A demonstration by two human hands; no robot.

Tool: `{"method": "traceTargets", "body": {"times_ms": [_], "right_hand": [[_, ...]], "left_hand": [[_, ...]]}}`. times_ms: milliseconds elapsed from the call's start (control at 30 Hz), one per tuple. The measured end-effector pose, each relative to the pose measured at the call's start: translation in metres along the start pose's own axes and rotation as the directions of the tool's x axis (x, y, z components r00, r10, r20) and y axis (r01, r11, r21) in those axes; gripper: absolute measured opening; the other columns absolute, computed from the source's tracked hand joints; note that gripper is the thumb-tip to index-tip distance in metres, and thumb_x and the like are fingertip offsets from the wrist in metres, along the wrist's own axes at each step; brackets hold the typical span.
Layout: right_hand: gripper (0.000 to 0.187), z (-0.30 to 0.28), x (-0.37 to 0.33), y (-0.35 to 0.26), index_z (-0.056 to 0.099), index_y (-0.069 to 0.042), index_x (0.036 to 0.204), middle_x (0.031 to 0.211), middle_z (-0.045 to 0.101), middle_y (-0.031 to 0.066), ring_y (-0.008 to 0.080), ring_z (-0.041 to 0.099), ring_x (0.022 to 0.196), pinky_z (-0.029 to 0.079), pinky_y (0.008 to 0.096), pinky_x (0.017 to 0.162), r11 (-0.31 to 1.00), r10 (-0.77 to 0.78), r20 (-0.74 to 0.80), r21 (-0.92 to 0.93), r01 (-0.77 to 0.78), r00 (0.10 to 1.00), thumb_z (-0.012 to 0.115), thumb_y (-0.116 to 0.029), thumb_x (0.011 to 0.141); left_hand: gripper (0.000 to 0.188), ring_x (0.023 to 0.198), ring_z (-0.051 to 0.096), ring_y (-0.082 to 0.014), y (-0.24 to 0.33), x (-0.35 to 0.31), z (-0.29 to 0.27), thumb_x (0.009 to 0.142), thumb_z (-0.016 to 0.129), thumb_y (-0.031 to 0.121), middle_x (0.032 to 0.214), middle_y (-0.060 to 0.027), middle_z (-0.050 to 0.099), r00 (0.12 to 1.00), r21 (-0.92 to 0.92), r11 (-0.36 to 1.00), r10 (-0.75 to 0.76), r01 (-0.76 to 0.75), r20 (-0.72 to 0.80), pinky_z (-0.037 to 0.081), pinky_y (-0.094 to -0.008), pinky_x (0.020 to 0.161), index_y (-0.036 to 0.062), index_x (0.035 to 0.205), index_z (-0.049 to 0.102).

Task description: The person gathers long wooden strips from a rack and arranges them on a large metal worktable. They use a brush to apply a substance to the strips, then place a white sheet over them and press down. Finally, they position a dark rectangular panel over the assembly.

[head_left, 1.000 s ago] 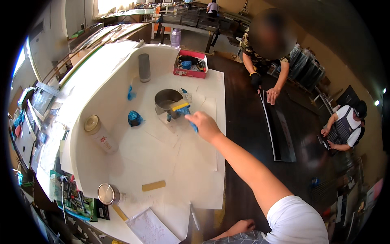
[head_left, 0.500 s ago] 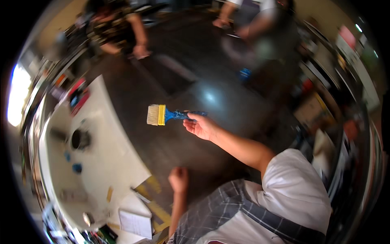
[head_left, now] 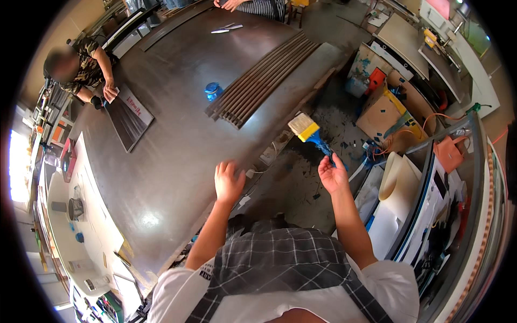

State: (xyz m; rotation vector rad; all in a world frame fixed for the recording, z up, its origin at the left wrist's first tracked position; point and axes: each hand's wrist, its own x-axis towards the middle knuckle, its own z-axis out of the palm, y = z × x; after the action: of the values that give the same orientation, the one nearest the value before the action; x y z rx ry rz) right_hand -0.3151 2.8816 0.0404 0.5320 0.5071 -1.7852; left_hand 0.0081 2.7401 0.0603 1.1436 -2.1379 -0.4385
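In my right hand is a wide paintbrush with pale bristles, a yellow band and a paint-smeared blue handle. The fingers close round the end of its handle, and the bristles point up and left, over the floor beside the table. My left hand is at the near edge of the large dark metal-topped table, its fingers stretched out and holding nothing. Whether it touches the tabletop I cannot tell. Beyond it on the table lie a row of long brown rods and a small blue container.
At the left, another person handles a dark panel on the table; a second person's hands show at the far edge. Right of me are a cardboard box, an orange cable and a rack with rolled sheets.
The view has swung right, bringing the rods and rack into sight. The brush has gone from above the table to beyond its right edge. My left hand has moved forward and its fingers have unfolded.
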Motion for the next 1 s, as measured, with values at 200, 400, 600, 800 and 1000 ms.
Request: {"method": "traceTargets", "body": {"times_ms": [200,400,600,800,1000], "right_hand": [[0.013,-0.007,0.037,-0.050,0.068,-0.010,0.098,0.083,0.067,0.0056,0.0170,0.065,0.077,0.054,0.0313,0.071,0.995,0.018,0.017,0.102,-0.019,1.000,0.068,-0.019,0.089],[0.016,0.036,0.104,-0.094,0.068,-0.012,0.102,0.083,0.066,0.0051,0.0166,0.065,0.075,0.055,0.0311,0.069,0.998,0.033,0.012,-0.050,-0.032,0.999,0.068,-0.019,0.088],[0.018,0.099,0.180,-0.137,0.066,-0.011,0.104,0.082,0.066,0.0054,0.0166,0.065,0.074,0.056,0.0315,0.068,0.965,0.057,-0.044,-0.255,-0.066,0.997,0.069,-0.020,0.088],[0.015,0.183,0.269,-0.184,0.065,-0.010,0.096,0.080,0.066,0.0047,0.0154,0.065,0.073,0.055,0.0299,0.067,0.892,0.009,0.002,-0.453,-0.007,1.000,0.070,-0.023,0.088],[0.015,0.223,0.334,-0.181,0.062,-0.007,0.086,0.076,0.064,0.0042,0.0137,0.061,0.067,0.051,0.0272,0.064,0.789,-0.072,-0.033,-0.613,0.037,0.997,0.068,-0.020,0.089]], "left_hand": [[0.051,0.132,0.037,-0.0369,0.025,0.093,0.079,0.074,0.071,0.020,0.134,-0.0167,0.048,0.999,0.139,0.990,0.011,-0.017,0.045,0.031,-0.0477,0.109,0.0048,0.120,0.056],[0.072,0.143,0.018,-0.0344,0.026,0.157,0.137,0.078,0.069,0.028,0.150,-0.0175,0.029,0.980,0.324,0.933,-0.186,0.155,0.067,0.019,-0.0485,0.115,0.0044,0.140,0.040],[0.074,0.145,0.014,-0.0326,0.011,0.211,0.169,0.084,0.060,0.028,0.155,-0.0185,0.020,0.935,0.479,0.823,-0.354,0.305,0.014,0.014,-0.0478,0.116,0.0019,0.146,0.029],[0.073,0.145,0.017,-0.0322,0.025,0.228,0.182,0.084,0.055,0.027,0.155,-0.0179,0.022,0.889,0.502,0.762,-0.457,0.409,-0.030,0.012,-0.0512,0.116,0.0023,0.147,0.028],[0.073,0.144,0.020,-0.0326,0.032,0.236,0.190,0.082,0.054,0.029,0.155,-0.0166,0.024,0.869,0.572,0.683,-0.482,0.454,-0.115,0.014,-0.0530,0.115,0.0046,0.147,0.031]]}}
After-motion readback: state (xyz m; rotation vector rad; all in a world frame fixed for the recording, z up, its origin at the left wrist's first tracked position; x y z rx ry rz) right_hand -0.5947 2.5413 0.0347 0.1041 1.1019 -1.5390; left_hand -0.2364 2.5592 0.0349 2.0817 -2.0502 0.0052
